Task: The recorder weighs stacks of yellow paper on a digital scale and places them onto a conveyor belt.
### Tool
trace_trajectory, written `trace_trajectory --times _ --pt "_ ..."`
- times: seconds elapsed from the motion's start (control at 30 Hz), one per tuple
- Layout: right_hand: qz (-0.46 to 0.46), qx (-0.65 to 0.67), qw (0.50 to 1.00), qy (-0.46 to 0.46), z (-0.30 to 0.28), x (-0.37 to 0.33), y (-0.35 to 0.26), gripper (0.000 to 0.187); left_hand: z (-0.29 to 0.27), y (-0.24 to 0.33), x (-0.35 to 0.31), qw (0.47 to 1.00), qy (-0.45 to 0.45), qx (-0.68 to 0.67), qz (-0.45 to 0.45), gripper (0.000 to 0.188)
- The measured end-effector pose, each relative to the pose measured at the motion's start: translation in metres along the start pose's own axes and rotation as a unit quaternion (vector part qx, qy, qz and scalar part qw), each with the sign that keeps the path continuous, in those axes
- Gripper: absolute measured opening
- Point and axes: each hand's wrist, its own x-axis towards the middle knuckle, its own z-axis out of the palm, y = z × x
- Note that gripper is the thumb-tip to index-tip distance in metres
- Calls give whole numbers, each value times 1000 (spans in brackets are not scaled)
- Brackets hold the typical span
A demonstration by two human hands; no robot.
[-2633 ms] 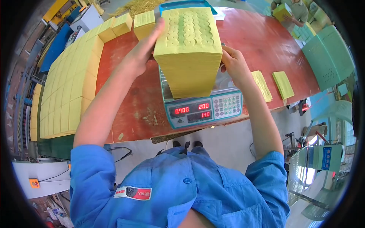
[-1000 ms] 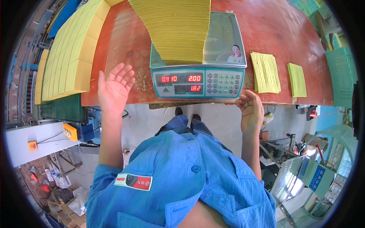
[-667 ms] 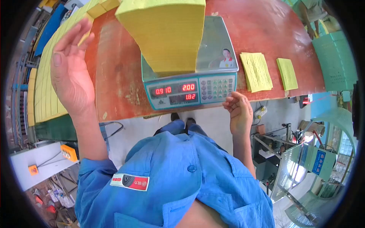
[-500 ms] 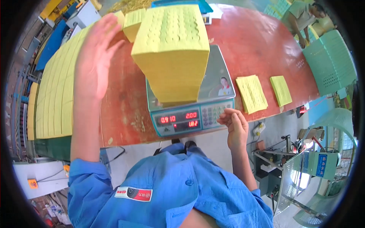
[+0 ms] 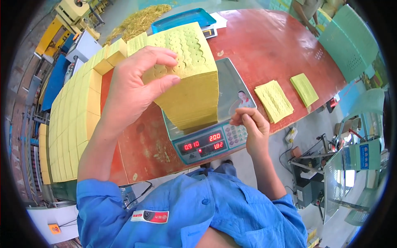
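- Tall stack of yellow sheets [image 5: 191, 91]: set upright on the scale [image 5: 232, 82], toward its left side, at the front edge of the red table [image 5: 285, 53].
- Long axis vertical, embossed face up.
- From the left hand [image 5: 131, 84]: just to the right, partly hidden behind thumb and fingers. From the right hand [image 5: 256, 129]: leftward and farther off. Left hand clearly nearer.
- Left hand: raised near the stack's top, wrist bent inward, thumb and fingers well parted, nothing seen between them; contact with the stack impossible to tell.
- Right hand: low by the scale's right front corner, fingers loosely curled and pointing left; nothing visible in its hold, full closure impossible to tell.
- Toward the table's front right corner: loose pile [image 5: 273, 101] and smaller pile [image 5: 304, 89].
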Motion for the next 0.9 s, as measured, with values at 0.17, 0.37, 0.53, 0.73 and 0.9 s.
trace_trajectory --times 0.17,0.37,0.53,0.73,0.9 --pt "34 -5 999 27 -25 -16 3 21 10 5 2 998 16 60 19 12" --pt "66 5 998 -16 -51 -15 9 20 17 10 1 952 85 269 115 12" --pt "103 47 992 -50 -94 -9 4 20 28 24 9 938 57 337 52 17" --pt "165 -9 981 -101 -138 2 -14 20 31 61 -3 921 95 376 -20 20" --pt "250 201 920 -225 -149 28 -32 41 97 117 10 897 92 423 87 18"
